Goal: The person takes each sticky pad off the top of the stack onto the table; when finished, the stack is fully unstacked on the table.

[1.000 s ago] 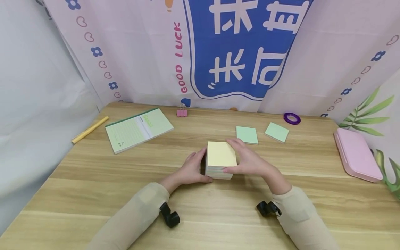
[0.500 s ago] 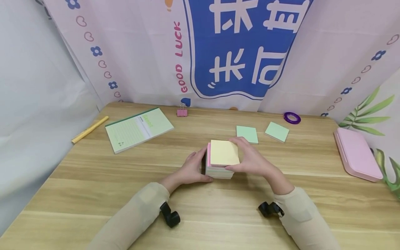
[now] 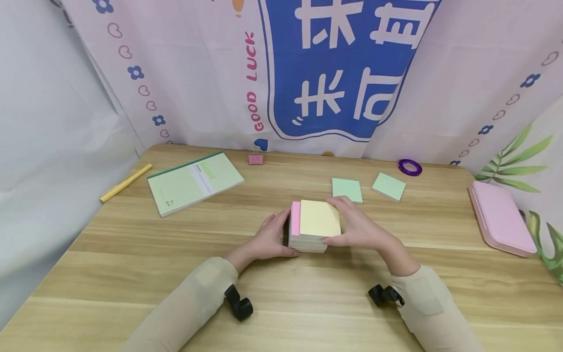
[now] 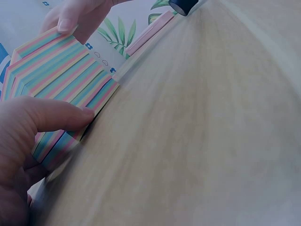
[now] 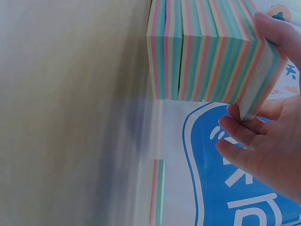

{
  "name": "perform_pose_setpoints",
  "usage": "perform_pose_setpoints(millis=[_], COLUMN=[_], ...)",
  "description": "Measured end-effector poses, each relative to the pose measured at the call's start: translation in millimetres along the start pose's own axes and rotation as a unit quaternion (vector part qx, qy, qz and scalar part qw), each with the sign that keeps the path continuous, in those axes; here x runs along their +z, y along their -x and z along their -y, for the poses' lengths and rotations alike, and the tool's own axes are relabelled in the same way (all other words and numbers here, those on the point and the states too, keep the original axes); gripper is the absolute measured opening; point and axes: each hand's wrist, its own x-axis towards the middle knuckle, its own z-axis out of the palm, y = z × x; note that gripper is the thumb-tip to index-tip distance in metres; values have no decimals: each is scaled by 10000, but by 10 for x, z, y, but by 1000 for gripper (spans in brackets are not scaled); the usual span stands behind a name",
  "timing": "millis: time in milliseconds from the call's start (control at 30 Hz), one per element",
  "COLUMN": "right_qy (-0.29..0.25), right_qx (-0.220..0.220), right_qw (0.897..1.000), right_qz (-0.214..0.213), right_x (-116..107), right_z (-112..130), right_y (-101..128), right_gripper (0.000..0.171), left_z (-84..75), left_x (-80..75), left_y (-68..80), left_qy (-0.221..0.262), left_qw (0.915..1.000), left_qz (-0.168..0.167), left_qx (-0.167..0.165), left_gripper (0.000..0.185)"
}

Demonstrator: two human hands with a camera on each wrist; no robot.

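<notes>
A thick block of striped sticky notes (image 3: 308, 237) stands on the wooden table (image 3: 132, 274) in the head view. My left hand (image 3: 268, 239) grips its left side, thumb against the striped edge (image 4: 61, 94). My right hand (image 3: 356, 227) pinches the top layers, a yellow-topped pad (image 3: 320, 218), between thumb and fingers. That pad is shifted right, baring a pink sheet (image 3: 295, 218) beneath. In the right wrist view the upper layers (image 5: 254, 61) lean away from the rest of the block (image 5: 164, 52).
Two green note pads (image 3: 347, 189) (image 3: 389, 186) lie behind the block. A purple tape roll (image 3: 410, 167) and a pink case (image 3: 501, 217) sit to the right. A green notebook (image 3: 193, 182), a yellow pen (image 3: 125, 183) and a pink binder clip (image 3: 255, 158) lie at the back left.
My right hand has slid the yellow-topped pad to the right off the block, uncovering a pink strip. My left hand has stayed on the block's left side.
</notes>
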Motion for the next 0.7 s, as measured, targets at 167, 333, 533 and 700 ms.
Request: perform_pose_setpoints(millis=[167,333,533,700], right_qy=[31,105,124,-21], right_qx=[-33,-41,39,222], right_qw=[9998,9995,9997,9997], right_qz=[204,292,210,45], right_x=[-37,-63,-59,-74], right_z=[-6,5,17,5], right_y=[15,11,8,27], right_gripper=[90,90,91,87], left_z=[-2,-1,-1,-12], left_x=[6,8,4,4], left_y=[-2,-3,21,24], left_qy=[21,56,189,95], left_qw=[10000,10000,9994,9996], left_qz=[-13,-60,-199,-162], left_qx=[-30,24,225,206], left_gripper=[106,105,102,102])
